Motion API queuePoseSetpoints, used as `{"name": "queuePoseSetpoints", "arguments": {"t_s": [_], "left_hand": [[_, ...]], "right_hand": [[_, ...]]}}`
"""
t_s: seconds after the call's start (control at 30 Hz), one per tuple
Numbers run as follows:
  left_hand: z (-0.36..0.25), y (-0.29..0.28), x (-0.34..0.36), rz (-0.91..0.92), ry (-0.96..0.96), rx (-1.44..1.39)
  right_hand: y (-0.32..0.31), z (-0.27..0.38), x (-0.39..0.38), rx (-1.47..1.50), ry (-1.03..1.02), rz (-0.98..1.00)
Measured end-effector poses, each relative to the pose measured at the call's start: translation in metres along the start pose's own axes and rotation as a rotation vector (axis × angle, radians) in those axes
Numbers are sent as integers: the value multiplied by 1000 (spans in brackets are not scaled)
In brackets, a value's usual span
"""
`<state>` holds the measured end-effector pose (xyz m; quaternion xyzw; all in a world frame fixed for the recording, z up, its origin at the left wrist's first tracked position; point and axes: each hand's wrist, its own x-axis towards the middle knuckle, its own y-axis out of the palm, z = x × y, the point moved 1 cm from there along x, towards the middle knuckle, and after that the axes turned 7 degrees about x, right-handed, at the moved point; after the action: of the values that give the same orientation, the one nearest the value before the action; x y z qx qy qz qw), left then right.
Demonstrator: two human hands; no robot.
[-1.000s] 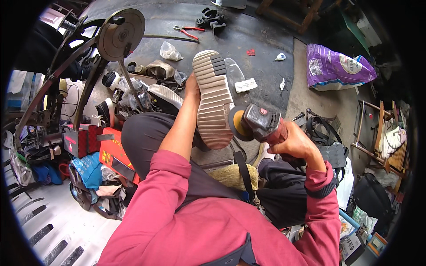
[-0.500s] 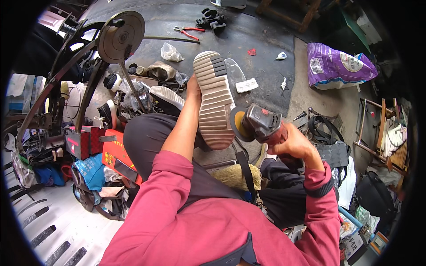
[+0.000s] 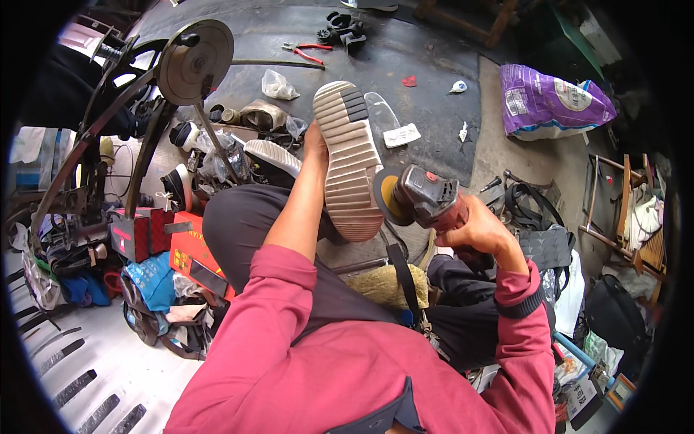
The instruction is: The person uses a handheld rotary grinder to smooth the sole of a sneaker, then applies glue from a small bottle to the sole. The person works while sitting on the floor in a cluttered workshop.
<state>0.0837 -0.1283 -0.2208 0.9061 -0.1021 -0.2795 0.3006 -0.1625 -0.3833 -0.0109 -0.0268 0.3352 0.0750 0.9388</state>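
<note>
My left hand is closed on the side of a shoe, whose ribbed off-white sole faces up at me. A dark patch sits on the sole near its far end. My left fingers are mostly hidden behind the shoe. Wrapped round the body of a red and grey angle grinder is my right hand. The grinder's round disc, dark with a yellow centre, stands at the right edge of the sole; whether it touches I cannot tell. Another shoe with a pale sole lies left of my left forearm.
A metal machine with a round wheel rises at the left. Red-handled pliers and a plastic bag lie on the dark floor mat. A purple sack stands at the far right, beyond a small wooden stool. An orange-red box is beside my left knee.
Both hands keep their hold, and the shoe and grinder stay almost in place. Only a slight shift of the whole view shows.
</note>
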Motion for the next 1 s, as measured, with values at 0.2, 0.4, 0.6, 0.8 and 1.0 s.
{"name": "queuePoseSetpoints", "arguments": {"t_s": [0.2, 0.4, 0.6, 0.8, 1.0], "left_hand": [[0, 1, 3, 39, 20, -23], [-2, 6, 0, 6, 17, -9], [-2, 10, -4, -81, 14, -26], [-3, 15, -5, -100, 83, 17], [-15, 34, -11, -181, 82, -33]], "right_hand": [[4, -12, -28, -26, 94, 26], [-1, -10, -4, 48, 24, -45], [-2, -11, -21, -121, 145, -5], [15, -1, -46, -211, 87, -91], [25, 42, -36, -642, -58, -175]]}}
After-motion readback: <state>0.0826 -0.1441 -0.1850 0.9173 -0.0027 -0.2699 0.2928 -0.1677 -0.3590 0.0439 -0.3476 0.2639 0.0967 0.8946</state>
